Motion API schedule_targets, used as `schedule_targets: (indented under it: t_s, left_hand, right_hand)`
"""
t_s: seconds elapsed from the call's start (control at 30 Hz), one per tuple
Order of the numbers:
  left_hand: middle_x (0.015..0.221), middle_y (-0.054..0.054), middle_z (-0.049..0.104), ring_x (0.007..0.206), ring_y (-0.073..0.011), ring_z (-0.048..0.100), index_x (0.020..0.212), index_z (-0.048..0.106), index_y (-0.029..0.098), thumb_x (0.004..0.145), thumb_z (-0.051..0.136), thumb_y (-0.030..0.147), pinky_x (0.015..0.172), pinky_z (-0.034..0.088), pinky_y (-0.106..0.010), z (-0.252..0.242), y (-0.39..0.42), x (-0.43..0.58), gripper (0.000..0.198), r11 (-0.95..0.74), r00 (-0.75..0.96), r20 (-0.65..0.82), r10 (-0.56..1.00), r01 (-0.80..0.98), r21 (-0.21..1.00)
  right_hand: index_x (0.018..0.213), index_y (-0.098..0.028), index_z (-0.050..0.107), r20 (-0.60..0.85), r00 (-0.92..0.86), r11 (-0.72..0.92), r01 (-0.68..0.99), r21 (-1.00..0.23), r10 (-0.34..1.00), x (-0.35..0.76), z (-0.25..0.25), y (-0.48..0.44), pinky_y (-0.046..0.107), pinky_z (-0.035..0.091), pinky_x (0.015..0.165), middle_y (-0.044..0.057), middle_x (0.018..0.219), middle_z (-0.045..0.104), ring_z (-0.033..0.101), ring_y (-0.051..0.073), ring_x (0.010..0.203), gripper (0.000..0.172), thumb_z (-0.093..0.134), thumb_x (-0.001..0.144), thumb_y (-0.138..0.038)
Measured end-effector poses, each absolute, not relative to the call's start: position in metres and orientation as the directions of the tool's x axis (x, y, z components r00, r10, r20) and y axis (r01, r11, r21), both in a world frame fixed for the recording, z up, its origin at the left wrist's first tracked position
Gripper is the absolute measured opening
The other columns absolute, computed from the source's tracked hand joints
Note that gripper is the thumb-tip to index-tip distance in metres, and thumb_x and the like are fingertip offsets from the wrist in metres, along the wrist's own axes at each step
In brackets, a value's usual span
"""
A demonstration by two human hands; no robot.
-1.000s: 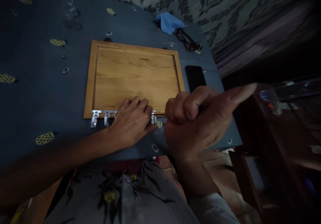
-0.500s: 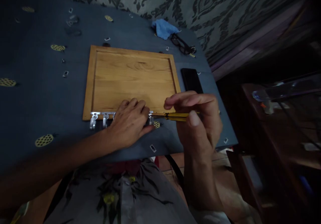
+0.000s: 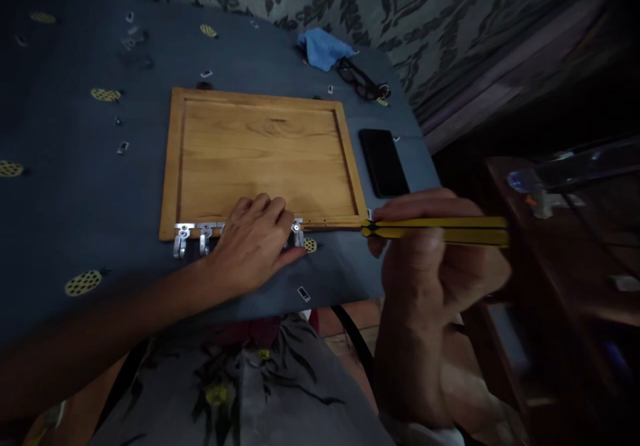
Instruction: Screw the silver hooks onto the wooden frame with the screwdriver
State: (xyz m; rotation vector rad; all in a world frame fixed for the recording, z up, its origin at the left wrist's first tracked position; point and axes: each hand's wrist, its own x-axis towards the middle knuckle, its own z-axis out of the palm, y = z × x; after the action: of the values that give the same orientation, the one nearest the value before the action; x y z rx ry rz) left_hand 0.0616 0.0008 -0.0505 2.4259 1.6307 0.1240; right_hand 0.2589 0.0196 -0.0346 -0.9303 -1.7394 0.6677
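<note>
A wooden framed board [image 3: 265,159] lies flat on the table. Along its near edge runs a metal hook rail [image 3: 185,228] with several silver hooks hanging off the front. My left hand [image 3: 255,239] lies over the middle of this rail, fingers bent onto the board and thumb stretched to the right, hiding part of the rail. Off the board's right front corner, my right hand [image 3: 440,253] pinches a screwdriver [image 3: 450,229] by its yellow and black handle. The handle lies level and its front end points left toward the rail; its thin shaft is hard to make out.
To the board's right is a black phone [image 3: 384,163]. Farther back are dark-framed glasses [image 3: 361,81] and a blue cloth [image 3: 325,49]. Small metal pieces [image 3: 134,38] lie at the back left. A dark wooden cabinet [image 3: 545,259] stands beyond the table's right edge.
My right hand has moved right with the screwdriver, and its fingers have closed in on the handle. My left hand stays on the rail. The view has shifted slightly.
</note>
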Motion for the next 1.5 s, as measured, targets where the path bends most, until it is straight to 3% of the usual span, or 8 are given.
schedule_targets:
  t_s: [0.23,0.77,0.97,1.1,1.2,1.33,1.5]
  left_hand:
    - [0.108,-0.011,0.067,0.107,-0.0321,0.059,0.111,0.068,0.013,0.096,0.067,0.050,0.088,0.046,-0.043,-0.057,-0.001,0.061,0.040,-0.388,0.390,0.031,0.920,0.902,0.191]
    - [0.105,-0.012,0.067,0.104,-0.0327,0.060,0.108,0.069,0.013,0.094,0.071,0.048,0.085,0.046,-0.044,-0.057,0.000,0.061,0.038,-0.397,0.393,0.057,0.918,0.899,0.183]
    - [0.104,-0.012,0.067,0.103,-0.0316,0.059,0.105,0.068,0.014,0.095,0.069,0.049,0.085,0.045,-0.042,-0.059,-0.001,0.061,0.036,-0.402,0.395,0.075,0.916,0.901,0.163]
    - [0.104,-0.012,0.067,0.105,-0.0317,0.059,0.107,0.068,0.014,0.095,0.069,0.049,0.085,0.045,-0.042,-0.060,-0.001,0.061,0.037,-0.398,0.390,0.083,0.917,0.900,0.177]
    - [0.103,-0.012,0.067,0.104,-0.0320,0.060,0.106,0.068,0.014,0.094,0.070,0.050,0.086,0.046,-0.043,-0.059,-0.001,0.061,0.038,-0.397,0.388,0.084,0.918,0.899,0.185]
    - [0.106,-0.012,0.067,0.106,-0.0326,0.061,0.107,0.069,0.013,0.094,0.070,0.049,0.087,0.047,-0.044,-0.056,0.000,0.062,0.038,-0.386,0.387,0.030,0.921,0.904,0.185]
    - [0.109,-0.014,0.067,0.110,-0.0342,0.061,0.111,0.069,0.012,0.096,0.068,0.049,0.089,0.049,-0.046,-0.054,0.000,0.062,0.040,-0.381,0.388,-0.005,0.921,0.906,0.184]
  right_hand:
    - [0.096,-0.027,0.071,0.535,-0.210,0.575,0.310,-0.757,0.818,0.252,-0.048,0.025,0.035,0.048,0.059,0.001,0.091,0.069,0.061,0.015,0.062,0.012,0.062,0.102,-0.034]
    - [0.094,-0.026,0.069,0.533,-0.306,0.614,0.340,-0.713,0.789,0.252,-0.044,0.031,0.036,0.055,0.070,0.001,0.086,0.070,0.068,0.019,0.078,0.003,0.068,0.097,-0.026]
    - [0.091,-0.023,0.074,0.332,-0.319,0.431,0.321,-0.843,0.888,0.247,-0.031,0.032,0.031,0.057,0.065,0.001,0.086,0.076,0.068,0.015,0.067,0.013,0.071,0.096,-0.035]
    - [0.110,-0.023,0.076,0.253,-0.403,0.364,0.227,-0.903,0.879,0.254,-0.029,0.037,0.027,0.057,0.059,0.002,0.098,0.078,0.067,0.012,0.064,0.020,0.074,0.094,-0.035]
    - [0.108,-0.023,0.078,0.229,-0.431,0.342,0.206,-0.917,0.873,0.258,-0.031,0.039,0.026,0.057,0.055,0.003,0.099,0.080,0.067,0.012,0.061,0.017,0.076,0.092,-0.031]
    - [0.094,-0.023,0.079,0.308,-0.388,0.405,0.198,-0.893,0.868,0.256,-0.036,0.038,0.026,0.056,0.051,0.000,0.090,0.080,0.066,0.011,0.055,0.006,0.079,0.090,-0.028]
    - [0.091,-0.025,0.077,0.423,-0.254,0.487,0.302,-0.820,0.870,0.246,-0.050,0.032,0.029,0.055,0.058,-0.002,0.087,0.078,0.065,0.012,0.056,0.003,0.079,0.089,-0.023]
